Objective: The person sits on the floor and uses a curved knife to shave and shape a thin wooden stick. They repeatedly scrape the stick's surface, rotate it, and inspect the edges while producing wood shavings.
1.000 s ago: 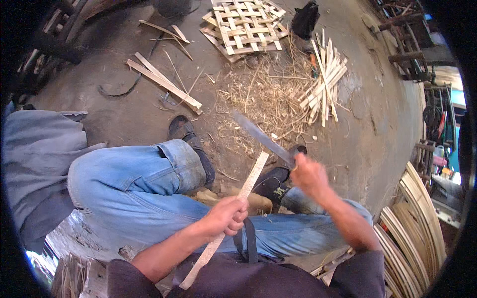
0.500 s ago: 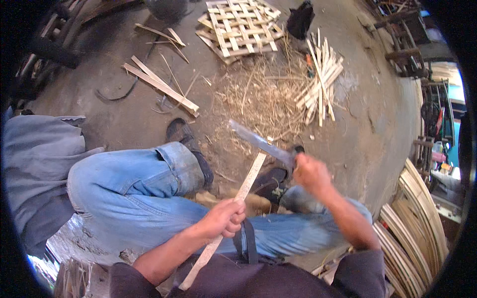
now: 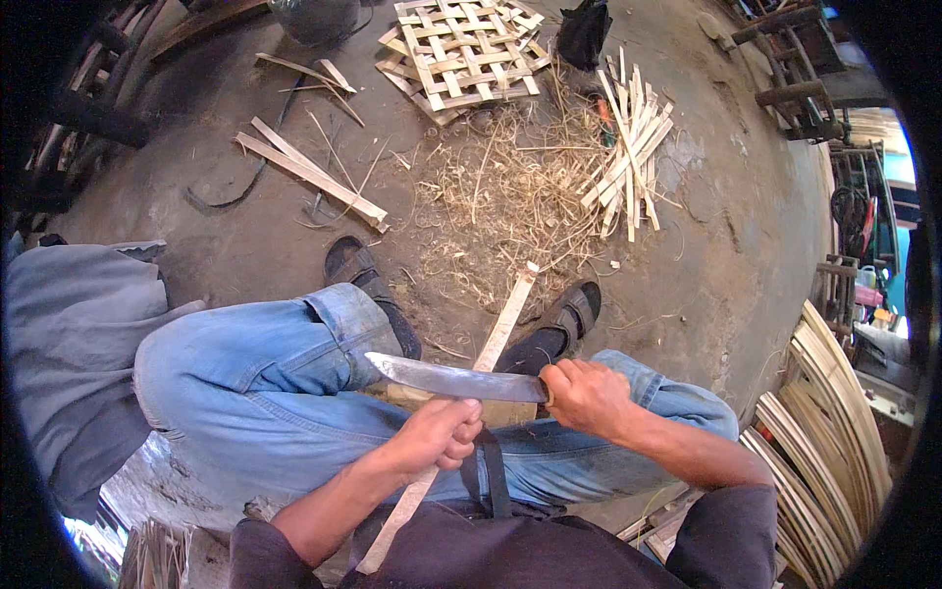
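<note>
A long, flat bamboo strip slants from my lap up past my knees, its far end frayed. My left hand is closed around its lower middle. In my right hand is a machete, gripped by the handle, which my fingers mostly hide. The blade lies across the strip just beyond my left hand, its tip pointing left. Whether the edge bites into the strip, I cannot tell.
Pale shavings litter the floor beyond my sandals. Farther off are woven bamboo panels, a black bag-like thing and a pile of cut strips. More strips lie at left; long curved slats stand at right.
My right hand has brought the machete down and toward me along the strip, from near its far end to just beyond my left hand. The left hand has stayed put.
</note>
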Demonstrator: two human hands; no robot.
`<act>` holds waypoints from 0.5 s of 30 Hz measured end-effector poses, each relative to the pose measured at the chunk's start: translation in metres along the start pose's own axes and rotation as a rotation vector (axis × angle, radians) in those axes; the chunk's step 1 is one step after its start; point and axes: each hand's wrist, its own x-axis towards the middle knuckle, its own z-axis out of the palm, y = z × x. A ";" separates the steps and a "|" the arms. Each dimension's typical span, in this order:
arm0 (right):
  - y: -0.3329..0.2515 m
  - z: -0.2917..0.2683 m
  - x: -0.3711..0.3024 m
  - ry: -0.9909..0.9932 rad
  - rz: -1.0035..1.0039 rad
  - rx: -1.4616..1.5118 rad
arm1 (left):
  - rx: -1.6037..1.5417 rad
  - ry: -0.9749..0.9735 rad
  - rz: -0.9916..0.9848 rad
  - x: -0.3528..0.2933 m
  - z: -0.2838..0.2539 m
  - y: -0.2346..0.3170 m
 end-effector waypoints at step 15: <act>0.087 0.030 -0.003 0.105 0.248 -0.380 | 0.019 0.051 0.037 -0.002 0.003 0.005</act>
